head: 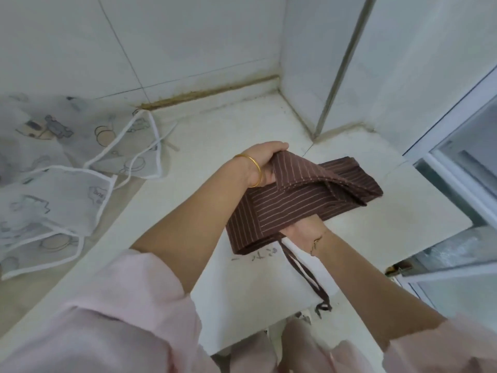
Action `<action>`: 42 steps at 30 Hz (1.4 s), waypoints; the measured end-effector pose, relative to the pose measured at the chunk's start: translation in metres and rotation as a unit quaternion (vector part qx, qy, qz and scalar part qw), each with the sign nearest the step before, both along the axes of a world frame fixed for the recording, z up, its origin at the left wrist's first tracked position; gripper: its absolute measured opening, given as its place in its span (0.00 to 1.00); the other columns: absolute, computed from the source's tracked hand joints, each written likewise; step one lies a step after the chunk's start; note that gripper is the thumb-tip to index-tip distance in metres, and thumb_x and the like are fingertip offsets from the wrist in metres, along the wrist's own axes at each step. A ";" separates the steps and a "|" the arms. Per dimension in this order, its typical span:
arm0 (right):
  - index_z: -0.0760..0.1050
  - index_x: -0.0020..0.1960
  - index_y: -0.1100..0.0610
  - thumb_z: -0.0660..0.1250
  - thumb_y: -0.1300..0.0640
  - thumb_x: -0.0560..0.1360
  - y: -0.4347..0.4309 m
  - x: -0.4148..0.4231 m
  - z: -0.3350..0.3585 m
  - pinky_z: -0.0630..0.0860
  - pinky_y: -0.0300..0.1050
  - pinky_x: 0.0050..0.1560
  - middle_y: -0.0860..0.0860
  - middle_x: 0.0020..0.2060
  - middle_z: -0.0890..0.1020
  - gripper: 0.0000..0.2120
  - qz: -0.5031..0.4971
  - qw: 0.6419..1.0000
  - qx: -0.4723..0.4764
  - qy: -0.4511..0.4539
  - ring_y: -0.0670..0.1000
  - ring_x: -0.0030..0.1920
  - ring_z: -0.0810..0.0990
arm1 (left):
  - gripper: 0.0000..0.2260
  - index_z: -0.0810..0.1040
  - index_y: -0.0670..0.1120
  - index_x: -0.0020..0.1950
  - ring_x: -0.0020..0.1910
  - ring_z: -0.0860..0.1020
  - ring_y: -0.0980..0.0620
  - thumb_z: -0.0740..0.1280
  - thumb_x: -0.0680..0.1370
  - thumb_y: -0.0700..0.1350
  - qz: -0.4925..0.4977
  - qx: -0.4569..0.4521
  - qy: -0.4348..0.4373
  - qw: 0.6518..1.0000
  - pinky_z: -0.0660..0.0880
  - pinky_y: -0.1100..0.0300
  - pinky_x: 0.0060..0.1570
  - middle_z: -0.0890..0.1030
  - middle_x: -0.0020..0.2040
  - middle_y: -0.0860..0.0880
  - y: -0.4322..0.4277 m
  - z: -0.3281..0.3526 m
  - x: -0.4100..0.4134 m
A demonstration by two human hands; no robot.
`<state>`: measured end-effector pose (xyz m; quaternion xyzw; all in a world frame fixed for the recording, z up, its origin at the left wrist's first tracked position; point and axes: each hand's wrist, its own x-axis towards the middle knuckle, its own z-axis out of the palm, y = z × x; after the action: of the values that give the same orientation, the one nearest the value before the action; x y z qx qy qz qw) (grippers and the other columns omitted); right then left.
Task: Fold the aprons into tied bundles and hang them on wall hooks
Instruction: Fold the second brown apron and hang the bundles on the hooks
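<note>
A brown apron [295, 203] with thin pale stripes is folded into a long band and held above the white counter [242, 135]. My left hand [265, 164], with a gold bangle on the wrist, pinches the band's upper fold at its far left corner. Fingers of my right hand [305, 228] curl under the band's near edge and grip it from below. A dark brown tie strap [306, 275] hangs in a loop from the band down past the counter's front edge. No wall hooks are in view.
Several white printed aprons [61, 162] with white trim and ties lie spread at the left of the counter. Tiled walls close the back and right corner. A window frame with glass [462, 168] stands at the right.
</note>
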<state>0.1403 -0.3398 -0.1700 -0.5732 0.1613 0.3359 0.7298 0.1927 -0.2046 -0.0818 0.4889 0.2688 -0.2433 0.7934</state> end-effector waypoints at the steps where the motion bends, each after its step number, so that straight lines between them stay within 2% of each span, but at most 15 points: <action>1: 0.71 0.48 0.57 0.50 0.72 0.79 -0.015 0.007 0.006 0.76 0.44 0.46 0.52 0.46 0.76 0.16 -0.070 0.996 0.044 0.015 0.49 0.45 0.76 | 0.06 0.72 0.42 0.47 0.38 0.78 0.51 0.63 0.80 0.45 0.008 -0.027 -0.010 1.000 0.80 0.58 0.39 0.77 0.40 0.45 -0.010 -0.004 0.006; 3: 0.71 0.49 0.60 0.48 0.78 0.74 -0.054 0.029 -0.002 0.76 0.48 0.52 0.54 0.48 0.75 0.19 -0.185 0.981 0.051 0.023 0.52 0.48 0.76 | 0.09 0.73 0.41 0.53 0.44 0.80 0.48 0.62 0.80 0.47 -0.027 -0.027 -0.024 0.999 0.81 0.54 0.46 0.79 0.46 0.42 -0.033 -0.009 0.017; 6: 0.69 0.56 0.60 0.48 0.78 0.71 -0.081 0.043 -0.008 0.71 0.55 0.64 0.54 0.54 0.75 0.22 -0.226 0.972 0.053 0.046 0.54 0.49 0.75 | 0.09 0.75 0.41 0.56 0.46 0.78 0.49 0.61 0.81 0.44 -0.090 0.233 -0.089 0.964 0.79 0.57 0.47 0.79 0.50 0.42 -0.046 -0.029 0.025; 9: 0.64 0.63 0.59 0.58 0.68 0.77 -0.085 0.049 -0.003 0.73 0.52 0.58 0.58 0.60 0.74 0.15 -0.211 0.975 0.025 0.064 0.58 0.54 0.76 | 0.09 0.76 0.46 0.57 0.54 0.74 0.46 0.60 0.79 0.43 -0.166 0.585 -0.142 0.781 0.73 0.54 0.53 0.75 0.54 0.44 -0.028 -0.053 0.026; 11: 0.63 0.68 0.61 0.63 0.63 0.78 -0.084 0.058 -0.007 0.75 0.53 0.57 0.58 0.63 0.73 0.20 -0.199 0.978 -0.029 0.060 0.59 0.59 0.76 | 0.18 0.69 0.45 0.67 0.64 0.68 0.43 0.62 0.78 0.48 -0.249 0.681 -0.085 0.683 0.68 0.49 0.60 0.71 0.63 0.44 -0.012 -0.068 0.020; 13: 0.63 0.69 0.62 0.62 0.63 0.78 -0.079 0.063 -0.012 0.75 0.55 0.60 0.58 0.64 0.72 0.20 -0.195 0.976 -0.074 0.056 0.60 0.61 0.75 | 0.23 0.65 0.44 0.69 0.64 0.68 0.41 0.64 0.77 0.52 -0.318 0.692 -0.055 0.646 0.69 0.48 0.60 0.69 0.65 0.41 0.000 -0.076 0.009; 15: 0.67 0.61 0.61 0.62 0.62 0.78 -0.072 0.067 -0.018 0.76 0.55 0.60 0.57 0.63 0.73 0.12 -0.168 0.974 -0.149 0.018 0.59 0.60 0.76 | 0.26 0.65 0.42 0.68 0.61 0.71 0.42 0.68 0.75 0.53 -0.344 0.690 -0.054 0.635 0.72 0.50 0.57 0.71 0.63 0.41 0.005 -0.078 0.001; 18: 0.68 0.65 0.61 0.60 0.59 0.79 -0.055 0.068 -0.016 0.72 0.52 0.64 0.57 0.65 0.73 0.15 -0.052 0.964 -0.247 -0.085 0.58 0.61 0.74 | 0.32 0.65 0.40 0.69 0.59 0.75 0.42 0.73 0.72 0.52 -0.429 0.625 0.073 0.649 0.75 0.50 0.56 0.74 0.63 0.41 0.016 -0.071 -0.006; 20: 0.61 0.73 0.62 0.59 0.57 0.80 -0.037 0.070 -0.013 0.66 0.48 0.68 0.56 0.70 0.68 0.23 0.064 0.947 -0.282 -0.142 0.57 0.67 0.69 | 0.31 0.66 0.38 0.70 0.60 0.77 0.41 0.72 0.73 0.51 -0.501 0.450 0.262 0.692 0.75 0.48 0.60 0.76 0.64 0.39 0.025 -0.063 -0.019; 22: 0.59 0.74 0.62 0.59 0.56 0.80 -0.016 0.071 -0.009 0.64 0.46 0.68 0.54 0.70 0.67 0.25 0.193 0.921 -0.286 -0.180 0.55 0.68 0.68 | 0.26 0.70 0.36 0.67 0.60 0.78 0.43 0.67 0.77 0.53 -0.511 0.307 0.351 0.722 0.74 0.50 0.61 0.78 0.62 0.39 0.037 -0.063 -0.034; 26: 0.71 0.61 0.68 0.60 0.60 0.77 0.016 0.074 -0.005 0.73 0.53 0.61 0.60 0.59 0.77 0.16 0.314 0.885 -0.273 -0.210 0.60 0.57 0.77 | 0.23 0.74 0.35 0.62 0.54 0.81 0.46 0.61 0.80 0.54 -0.283 0.360 0.290 0.841 0.78 0.55 0.50 0.81 0.56 0.40 0.068 -0.070 -0.052; 29: 0.73 0.54 0.68 0.61 0.60 0.75 0.025 0.078 -0.008 0.75 0.56 0.57 0.64 0.54 0.78 0.12 0.320 0.880 -0.277 -0.215 0.59 0.49 0.79 | 0.15 0.74 0.36 0.55 0.42 0.80 0.46 0.67 0.78 0.48 -0.080 0.395 0.223 0.887 0.78 0.57 0.38 0.79 0.45 0.41 0.088 -0.078 -0.051; 33: 0.71 0.63 0.61 0.61 0.53 0.77 0.033 0.085 -0.009 0.74 0.49 0.58 0.56 0.58 0.77 0.18 0.325 0.868 -0.297 -0.231 0.56 0.56 0.77 | 0.23 0.71 0.34 0.60 0.54 0.78 0.39 0.74 0.72 0.45 0.025 0.449 0.149 0.881 0.77 0.49 0.55 0.78 0.55 0.38 0.096 -0.086 -0.048; 36: 0.70 0.63 0.63 0.59 0.52 0.79 0.036 0.092 -0.014 0.72 0.49 0.58 0.57 0.59 0.76 0.18 0.337 0.839 -0.329 -0.272 0.59 0.59 0.75 | 0.19 0.72 0.35 0.59 0.56 0.77 0.41 0.71 0.74 0.43 0.033 0.471 0.105 0.875 0.73 0.56 0.49 0.77 0.54 0.41 0.095 -0.088 -0.043; 42: 0.64 0.69 0.61 0.55 0.50 0.81 0.042 0.103 -0.021 0.71 0.46 0.56 0.54 0.60 0.74 0.20 0.317 0.827 -0.348 -0.308 0.55 0.58 0.75 | 0.15 0.69 0.39 0.62 0.52 0.76 0.44 0.63 0.80 0.46 0.101 0.441 0.003 0.892 0.73 0.53 0.49 0.76 0.58 0.41 0.105 -0.088 -0.025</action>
<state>0.2432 -0.2977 -0.1906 -0.8826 -0.1560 0.2763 0.3469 0.1675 -0.0992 -0.1699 0.7578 0.3991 -0.0202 0.5159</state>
